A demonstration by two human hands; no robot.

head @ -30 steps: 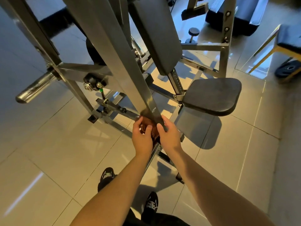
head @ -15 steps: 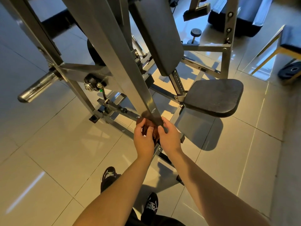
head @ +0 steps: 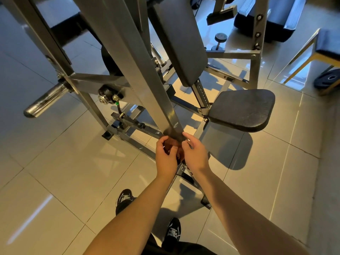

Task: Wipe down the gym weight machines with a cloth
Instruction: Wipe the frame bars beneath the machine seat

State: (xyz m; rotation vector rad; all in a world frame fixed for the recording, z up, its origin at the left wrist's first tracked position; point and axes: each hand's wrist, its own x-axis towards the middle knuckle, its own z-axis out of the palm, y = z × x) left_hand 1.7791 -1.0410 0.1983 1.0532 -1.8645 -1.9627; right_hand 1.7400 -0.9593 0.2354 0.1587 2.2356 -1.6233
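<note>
A grey steel weight machine fills the view, and its wide slanted bar [head: 139, 74] runs down to my hands. A small brown cloth [head: 170, 144] is bunched at the bar's lower end. My left hand [head: 165, 157] is closed around the cloth from the left. Just right of the cloth, my right hand [head: 195, 155] has its fingers loosely spread, with the fingertips near the bar's edge. Most of the cloth is hidden between the hands.
The machine's black seat pad [head: 241, 109] and back pad [head: 180, 43] stand to the right. A chrome plate peg [head: 44, 100] sticks out at left. A weight plate [head: 329, 80] and a yellow-framed bench [head: 318, 57] sit at far right. My shoes [head: 125, 199] are on the tiled floor.
My right hand has lifted off the cloth and opened its fingers. The left hand keeps hold of the cloth at the bar's lower end.
</note>
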